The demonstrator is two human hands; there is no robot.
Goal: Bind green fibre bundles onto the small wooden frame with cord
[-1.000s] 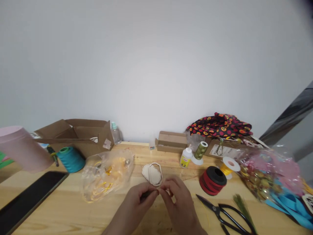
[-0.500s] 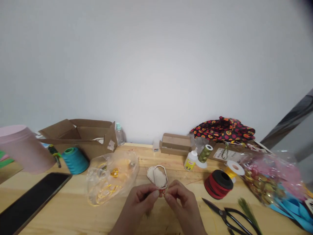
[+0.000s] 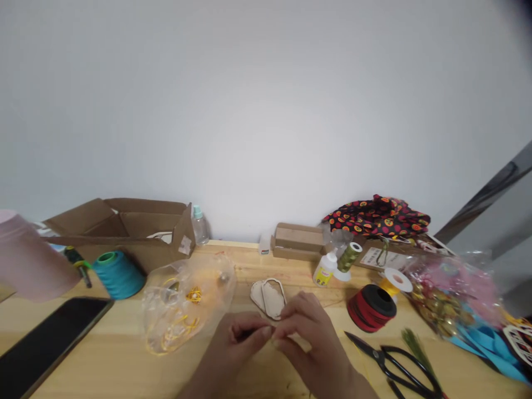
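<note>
My left hand (image 3: 245, 337) is closed, thumb and forefinger pinched together low in the middle of the head view. My right hand (image 3: 310, 338) is closed too, its fingertips meeting those of the left. The red cord seen between them a moment earlier is now almost wholly covered by the fingers. Just beyond my fingertips, a pale thin wooden cutout (image 3: 272, 302) with a raised rim lies flat on the table. Black-handled scissors (image 3: 380, 354) lie to the right of my right hand, beside a green tassel (image 3: 418, 349).
Left stand a clear bag with yellow cord (image 3: 187, 305), a phone (image 3: 54, 343), a teal thread cone (image 3: 118, 274), a pink container (image 3: 33, 260) and an open carton (image 3: 124, 238). Right are a glue bottle (image 3: 325, 270), a red cord spool (image 3: 371, 308) and a plastic bag (image 3: 453, 293).
My right hand has turned and come in over the left fingertips, covering the red cord that showed between them. The view has shifted slightly.
</note>
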